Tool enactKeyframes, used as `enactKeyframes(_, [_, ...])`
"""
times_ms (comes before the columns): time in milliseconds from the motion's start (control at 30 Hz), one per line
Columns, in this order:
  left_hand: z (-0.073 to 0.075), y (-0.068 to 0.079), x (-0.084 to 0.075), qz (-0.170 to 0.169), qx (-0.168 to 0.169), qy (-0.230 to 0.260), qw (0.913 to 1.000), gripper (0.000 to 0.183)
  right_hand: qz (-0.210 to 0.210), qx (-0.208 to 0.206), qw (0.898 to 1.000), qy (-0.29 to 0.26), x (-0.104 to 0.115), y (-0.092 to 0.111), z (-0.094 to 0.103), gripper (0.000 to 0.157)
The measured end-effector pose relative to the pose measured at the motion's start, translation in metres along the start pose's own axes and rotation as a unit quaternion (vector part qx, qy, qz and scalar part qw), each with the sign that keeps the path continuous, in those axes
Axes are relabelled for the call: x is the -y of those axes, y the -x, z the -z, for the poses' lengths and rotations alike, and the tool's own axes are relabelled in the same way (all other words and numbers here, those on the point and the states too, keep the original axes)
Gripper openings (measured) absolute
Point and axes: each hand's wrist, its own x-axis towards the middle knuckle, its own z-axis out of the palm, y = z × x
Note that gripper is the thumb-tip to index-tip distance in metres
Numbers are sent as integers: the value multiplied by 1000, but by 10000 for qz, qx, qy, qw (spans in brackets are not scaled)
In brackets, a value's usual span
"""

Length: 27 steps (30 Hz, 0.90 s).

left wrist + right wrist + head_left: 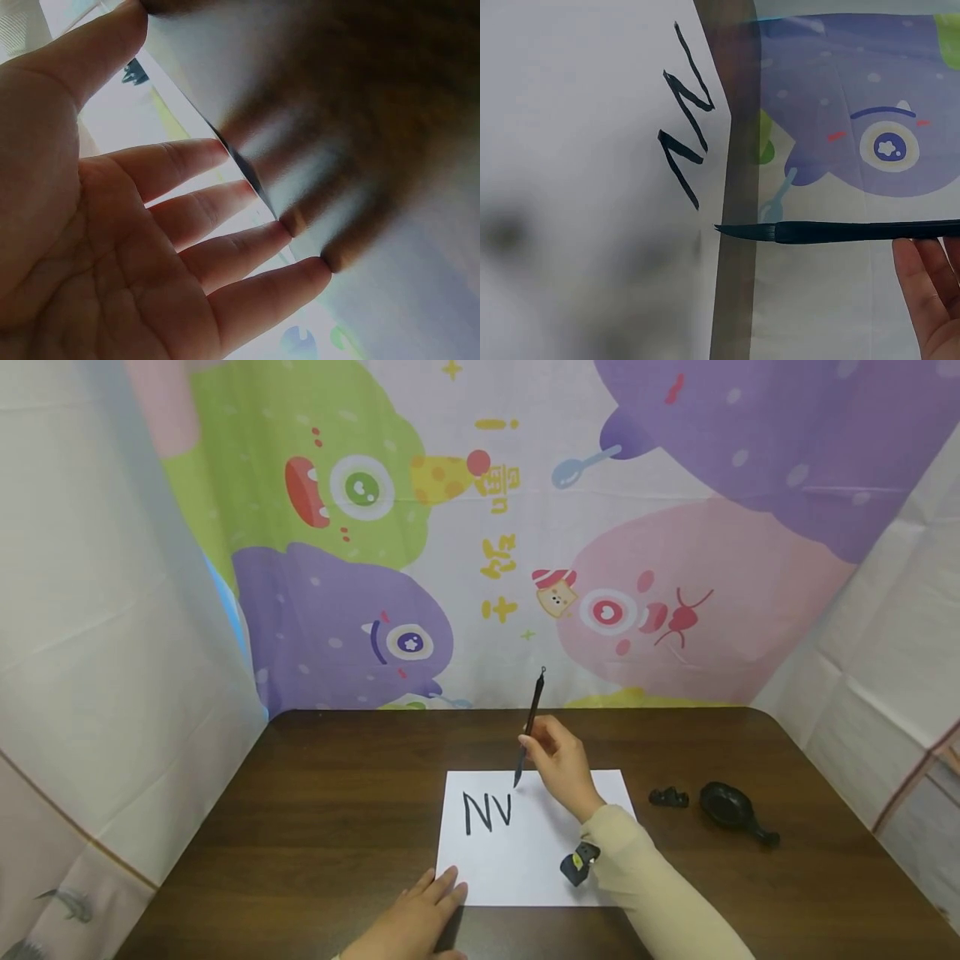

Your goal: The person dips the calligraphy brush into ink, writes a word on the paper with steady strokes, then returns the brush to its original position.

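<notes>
My right hand [564, 768] pinches a black writing brush [535, 703] by its handle, thumb against the fingers. The brush stands nearly upright, with its dark pointed tip over the upper part of a white sheet of paper [540, 868]. Black strokes [487, 814] shaped like "NV" mark the sheet's upper left. In the right wrist view the brush tip [742, 232] appears just beyond the last stroke. My left hand [416, 914] lies at the paper's lower left corner, its straight fingertips resting on the edge. The left wrist view shows those fingers [247, 296] spread and extended.
On the dark wooden table [322, 810], right of the paper, lie a small black brush rest [669, 797] and a black dish with a handle [726, 804]. A cartoon-printed curtain [465, 668] hangs behind the table. White cloth walls [112, 610] stand at both sides.
</notes>
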Motion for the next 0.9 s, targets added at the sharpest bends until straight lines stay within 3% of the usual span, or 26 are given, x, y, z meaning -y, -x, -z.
enactKeyframes(900, [-1,0,-1,53,14,-46,10000,77,127,177,9959,882,0,10,0,12])
